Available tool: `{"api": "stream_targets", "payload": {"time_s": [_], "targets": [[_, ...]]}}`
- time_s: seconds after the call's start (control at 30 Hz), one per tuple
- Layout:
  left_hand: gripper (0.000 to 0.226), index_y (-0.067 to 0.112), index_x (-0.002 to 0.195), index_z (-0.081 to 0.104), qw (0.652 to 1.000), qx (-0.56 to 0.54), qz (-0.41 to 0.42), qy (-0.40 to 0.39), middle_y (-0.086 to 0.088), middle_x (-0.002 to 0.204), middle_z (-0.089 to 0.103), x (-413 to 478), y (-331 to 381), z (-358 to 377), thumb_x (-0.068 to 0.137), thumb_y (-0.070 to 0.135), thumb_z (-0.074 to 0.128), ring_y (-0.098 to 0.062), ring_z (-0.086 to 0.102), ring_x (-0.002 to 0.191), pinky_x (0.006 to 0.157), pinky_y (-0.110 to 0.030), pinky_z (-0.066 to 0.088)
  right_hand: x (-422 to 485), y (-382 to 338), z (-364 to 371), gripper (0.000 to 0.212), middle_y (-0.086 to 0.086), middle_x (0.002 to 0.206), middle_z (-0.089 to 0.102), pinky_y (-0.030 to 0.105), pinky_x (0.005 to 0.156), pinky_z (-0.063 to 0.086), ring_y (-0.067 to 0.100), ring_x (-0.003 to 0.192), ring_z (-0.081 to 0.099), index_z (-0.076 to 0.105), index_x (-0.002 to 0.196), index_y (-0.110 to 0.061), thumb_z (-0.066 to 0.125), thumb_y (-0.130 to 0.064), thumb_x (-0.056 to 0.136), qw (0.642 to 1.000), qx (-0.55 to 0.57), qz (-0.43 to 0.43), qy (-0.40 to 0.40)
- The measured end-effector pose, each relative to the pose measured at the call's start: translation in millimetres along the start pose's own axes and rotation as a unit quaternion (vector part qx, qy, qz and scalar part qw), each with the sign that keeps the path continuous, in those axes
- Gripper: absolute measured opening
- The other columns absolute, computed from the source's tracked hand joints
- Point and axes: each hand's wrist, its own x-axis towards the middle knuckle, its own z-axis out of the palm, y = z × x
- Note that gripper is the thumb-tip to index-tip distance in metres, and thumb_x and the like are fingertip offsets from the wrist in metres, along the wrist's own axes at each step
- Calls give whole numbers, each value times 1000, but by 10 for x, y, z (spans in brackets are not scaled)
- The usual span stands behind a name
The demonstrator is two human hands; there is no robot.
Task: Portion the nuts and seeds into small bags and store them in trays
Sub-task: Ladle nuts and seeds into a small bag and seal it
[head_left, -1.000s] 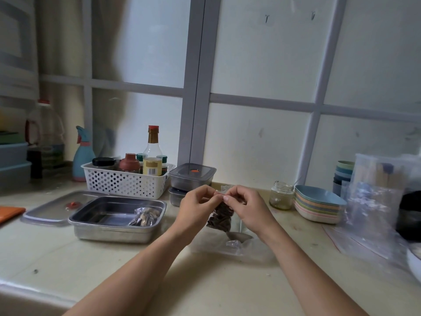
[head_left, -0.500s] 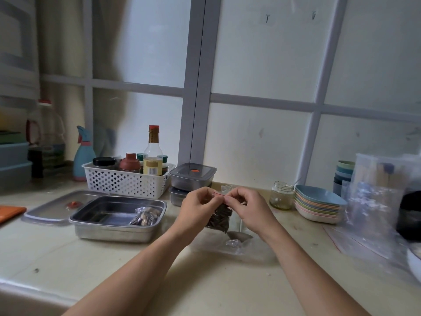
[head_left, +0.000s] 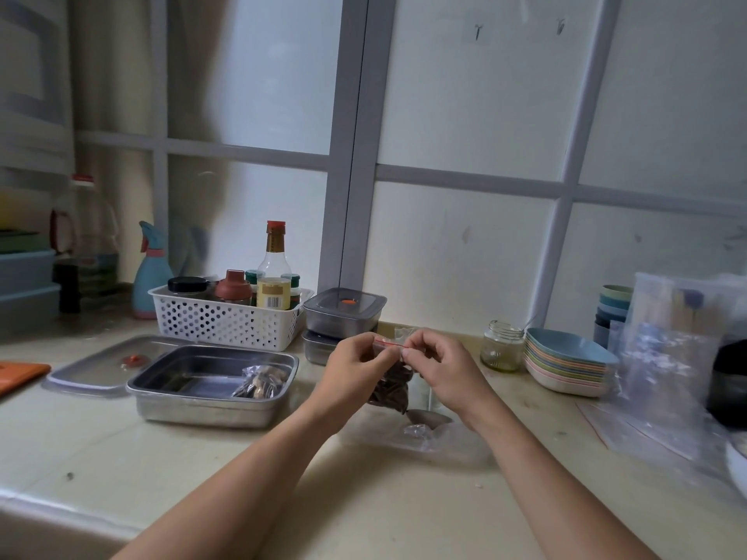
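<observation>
My left hand (head_left: 355, 363) and right hand (head_left: 440, 367) pinch the red-striped top of the small clear plastic bag of dark seeds (head_left: 391, 392), held above the beige counter (head_left: 202, 470). Probably light, floppy, slippery; the stiffer seal likely holds best.

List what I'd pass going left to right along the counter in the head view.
From the left: orange board → steel tray → left hand → small bag → right hand → glass jar → stacked dishes → clear plastic bags.
</observation>
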Motion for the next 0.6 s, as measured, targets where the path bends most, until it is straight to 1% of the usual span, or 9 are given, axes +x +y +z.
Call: {"api": "stream_targets", "payload": {"time_s": [0.1,0.17,0.23,0.3,0.37,0.43,0.5,0.53,0.6], "targets": [[12,14,91,74,1000,25,-1,9,0,82,75,9,-1,-19,92,25,71,-1,65,72,68,-19,50,-5,10,1,14,-12,72,60,34,72,46,8,72,53,67,81,-21,69,-31,90,1000,-10,-6,-5],[11,14,90,74,999,26,-6,19,0,81,75,19,0,-18,93,24,70,-1,67,72,68,-21,51,-7,-9,15,16,-11,73,61,36,73,48,8,73,54,68,82,-21,69,-37,86,1000,-5,1,-7],[10,14,89,74,999,13,-17,33,1,79,75,35,-12,-31,93,22,69,-4,68,73,68,-22,53,0,-27,14,19,-7,74,63,41,75,50,10,73,55,69,82,-22,67,-41,82,1000,3,14,1],[11,14,88,75,999,-5,-31,41,-3,81,74,47,-28,-45,93,22,69,-10,67,75,70,-27,52,11,-26,-15,10,-4,74,63,43,76,51,11,72,55,69,79,-24,69,-31,87,999,9,30,17],[12,13,89,76,998,-18,-44,43,-8,83,74,44,-39,-45,93,22,69,-12,65,76,71,-29,52,16,-1,-34,16,-4,72,63,42,76,51,12,71,55,68,76,-25,70,-22,91,999,8,47,27],[12,12,91,77,997,-29,-59,41,-9,85,76,32,-31,-35,94,21,70,-14,66,78,72,-28,52,16,8,-27,17,-2,73,64,45,78,54,14,72,57,67,75,-24,69,-21,92,998,1,60,34],[14,11,101,73,996,-50,-76,12,-13,96,76,25,-32,-28,94,23,72,-20,70,88,79,-34,55,22,19,-14,15,4,78,69,45,81,58,21,76,65,67,77,-22,67,-19,92,997,-4,66,49],[26,12,112,66,995,-56,-83,-14,-14,104,75,12,-31,-27,92,26,76,-24,72,95,84,-38,57,28,34,-16,15,4,80,71,44,80,59,23,80,69,68,79,-21,67,-17,93,996,-3,71,61],[66,22,132,44,994,-50,-74,-66,-13,120,66,-4,-72,-25,82,28,85,-28,72,106,90,-43,60,39,70,-33,13,2,82,74,45,81,63,24,83,73,68,81,-21,66,-16,93,993,4,86,87]]}}
